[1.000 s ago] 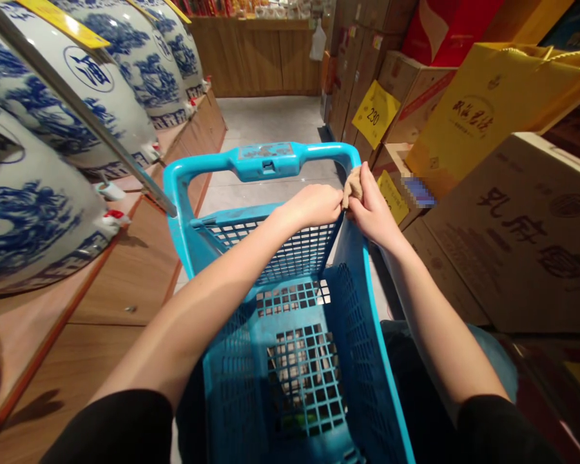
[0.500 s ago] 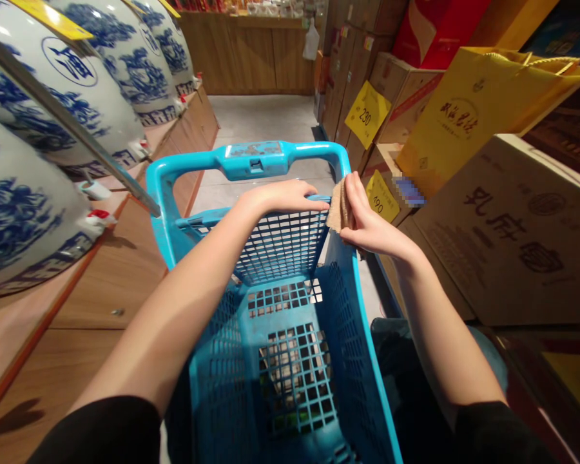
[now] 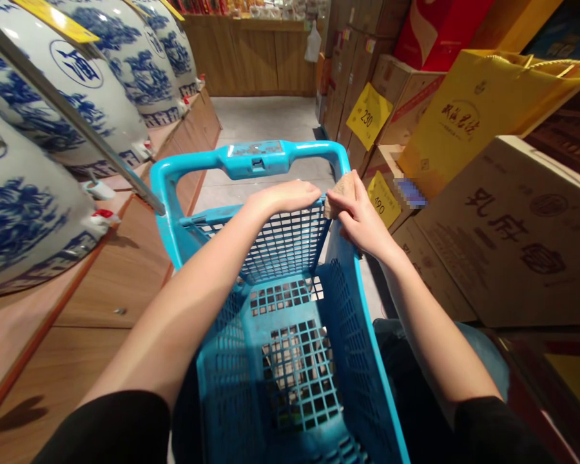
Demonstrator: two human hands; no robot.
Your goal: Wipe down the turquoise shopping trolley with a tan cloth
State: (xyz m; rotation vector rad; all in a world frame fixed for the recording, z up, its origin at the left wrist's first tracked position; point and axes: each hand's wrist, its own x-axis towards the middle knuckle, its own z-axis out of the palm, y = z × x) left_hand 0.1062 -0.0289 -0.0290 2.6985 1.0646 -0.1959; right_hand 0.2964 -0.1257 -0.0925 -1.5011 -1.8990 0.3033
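A blue plastic shopping cart (image 3: 367,335) with mesh walls fills the middle of the head view, its handle (image 3: 256,158) on the far side. My left hand (image 3: 292,195) lies over the top edge of the mesh panel (image 3: 290,238) below that handle, fingers bent down around the edge. In my right hand (image 3: 360,216) is a folded tan cloth (image 3: 341,191), pressed against the cart's right rim where the panel meets the side of the handle. The fingers are closed over the cloth, and the two hands are a small gap apart.
Large blue-and-white porcelain jars (image 3: 24,212) stand on a wooden cabinet (image 3: 101,290) to the left, behind a metal bar (image 3: 77,116). Cardboard boxes (image 3: 522,225), a yellow gift bag (image 3: 468,122) and yellow price signs (image 3: 370,116) crowd the right. Tiled floor (image 3: 265,119) runs ahead to a wooden counter (image 3: 241,55).
My right hand has shifted slightly left and turned, its fingers going from stretched flat on the cloth to bent around it. My left hand stays on the panel's edge.
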